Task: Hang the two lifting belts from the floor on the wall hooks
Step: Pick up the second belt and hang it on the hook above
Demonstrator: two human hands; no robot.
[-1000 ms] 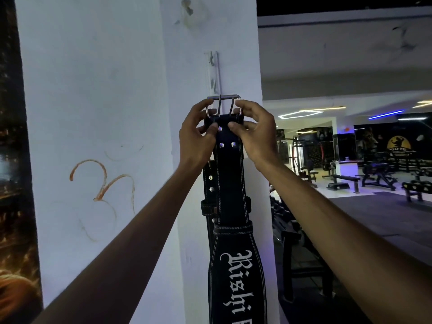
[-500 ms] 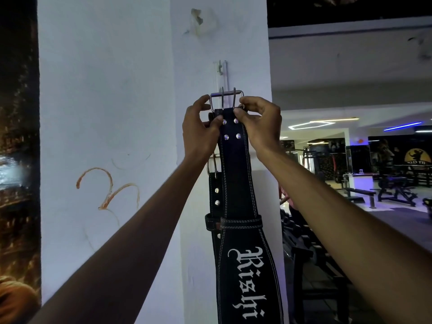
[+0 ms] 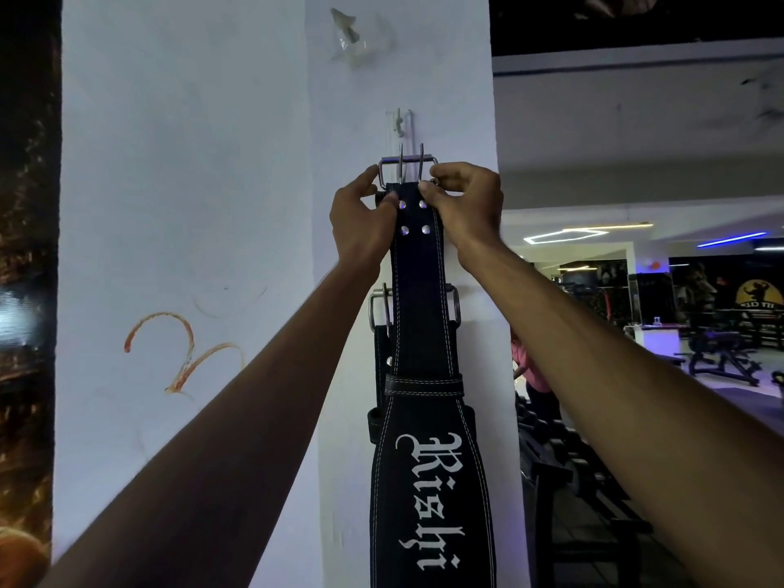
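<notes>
A black lifting belt with white stitching and white lettering hangs down the white pillar. My left hand and my right hand both grip its top end just below the steel buckle. The buckle's two prongs stick upward. A small white wall hook sits on the pillar a little above the buckle, apart from it. Behind the held belt hangs a second black belt, mostly hidden; its steel buckle shows on both sides lower on the pillar.
The white pillar has an orange scribble on its left face and a torn tape patch near the top. To the right, a gym hall with benches, racks and ceiling lights lies beyond.
Both hands and the belt's buckle have held about level under the hook. The view has shifted, so the second belt's buckle now shows behind the held belt.
</notes>
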